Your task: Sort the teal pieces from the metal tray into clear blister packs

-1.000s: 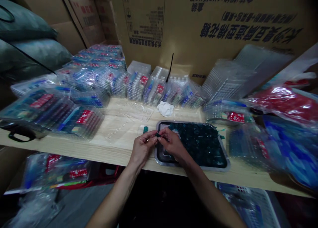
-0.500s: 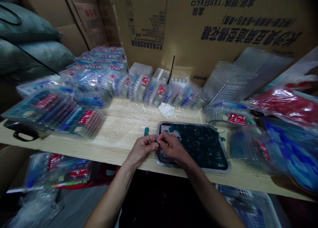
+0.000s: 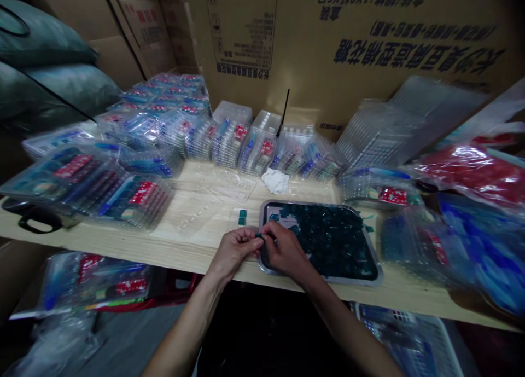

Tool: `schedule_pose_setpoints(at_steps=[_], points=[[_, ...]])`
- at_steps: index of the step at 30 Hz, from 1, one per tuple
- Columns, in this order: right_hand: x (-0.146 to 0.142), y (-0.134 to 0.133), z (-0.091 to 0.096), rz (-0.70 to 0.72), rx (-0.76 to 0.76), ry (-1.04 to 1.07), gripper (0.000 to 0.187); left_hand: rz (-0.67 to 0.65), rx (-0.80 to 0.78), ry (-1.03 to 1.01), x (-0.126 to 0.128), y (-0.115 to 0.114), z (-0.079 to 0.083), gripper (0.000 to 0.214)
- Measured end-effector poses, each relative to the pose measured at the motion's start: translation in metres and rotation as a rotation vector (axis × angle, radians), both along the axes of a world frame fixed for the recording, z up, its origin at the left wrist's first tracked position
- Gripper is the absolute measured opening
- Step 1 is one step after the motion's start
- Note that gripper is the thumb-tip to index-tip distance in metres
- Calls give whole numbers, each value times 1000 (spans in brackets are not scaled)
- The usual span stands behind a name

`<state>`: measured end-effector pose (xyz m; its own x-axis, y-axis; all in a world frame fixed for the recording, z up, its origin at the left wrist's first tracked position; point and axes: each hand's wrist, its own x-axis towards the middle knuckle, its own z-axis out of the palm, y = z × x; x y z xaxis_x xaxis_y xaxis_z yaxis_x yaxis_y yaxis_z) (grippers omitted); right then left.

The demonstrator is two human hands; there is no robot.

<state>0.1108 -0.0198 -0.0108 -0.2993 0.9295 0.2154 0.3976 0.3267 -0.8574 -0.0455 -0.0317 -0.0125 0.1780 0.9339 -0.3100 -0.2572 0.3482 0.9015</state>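
Left hand (image 3: 234,251) and right hand (image 3: 286,247) together at the table's front edge, fingertips (image 3: 261,239) meeting and pinched on a small dark teal piece (image 3: 258,236). The piece is mostly hidden by the fingers, exact shape can't be told. Both hands are just left of and over the near corner of a metal tray (image 3: 324,279), which holds a heap of dark teal pieces (image 3: 324,240), glossy, too small to make out singly. A lone teal piece (image 3: 243,217) sits on the wooden table (image 3: 197,254) just left of the tray, on a clear plastic blister sheet (image 3: 217,199).

Behind, along the back of the table: stacked blister packs (image 3: 143,193) with blue items and red labels, the label text too small to read. White crumpled cloth (image 3: 275,180) above the tray, black cable tie (image 3: 283,111) upright among the packs. Right side: red bag (image 3: 471,172), blue bag (image 3: 476,240). Upper left: grey sacks (image 3: 53,54). Big cardboard box (image 3: 328,54) at the back has dark Chinese print, "1X8" and "X6" readable, rest unclear. Plastic basket (image 3: 406,338) on the floor at lower right.
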Motion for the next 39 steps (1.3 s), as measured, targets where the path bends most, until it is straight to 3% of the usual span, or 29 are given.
schedule_pose_setpoints(at_steps=[2, 4, 6, 8, 11, 16, 19, 22, 26, 32, 36, 39], points=[[-1, -2, -1, -20, -9, 34, 8, -70, -24, -9, 1, -3, 2, 34], [-1, -2, -3, -4, -126, 121, 9, -88, -54, -24, 0, -5, 6, 33], [0, -1, -4, 54, -284, 228, 14, -46, -73, -42, -4, -6, 9, 31], [2, 1, -3, 88, -348, 279, 17, 33, -96, -71, -8, -7, 14, 33], [0, 0, 3, 31, -216, 205, 13, 115, -146, -126, -13, -8, 20, 43], [-14, -6, 9, 34, 25, 93, 9, 198, -124, -80, -16, -9, 24, 38], [-7, 1, 5, -9, 89, -43, 17, 319, -64, 22, -29, -3, 18, 40], [8, 14, -4, -167, 111, -286, 27, 385, 60, 218, -45, 6, 9, 39], [19, 26, -19, -216, 71, -513, 26, 270, 285, 539, -53, 14, -4, 27], [15, 25, -30, -203, 76, -586, 24, -11, 807, 979, -50, 24, -24, 20], [16, 29, -31, -235, 54, -522, 26, -139, 916, 1132, -52, 30, -35, 27], [17, 32, -29, -254, 30, -503, 34, -122, 920, 1154, -52, 29, -36, 25]])
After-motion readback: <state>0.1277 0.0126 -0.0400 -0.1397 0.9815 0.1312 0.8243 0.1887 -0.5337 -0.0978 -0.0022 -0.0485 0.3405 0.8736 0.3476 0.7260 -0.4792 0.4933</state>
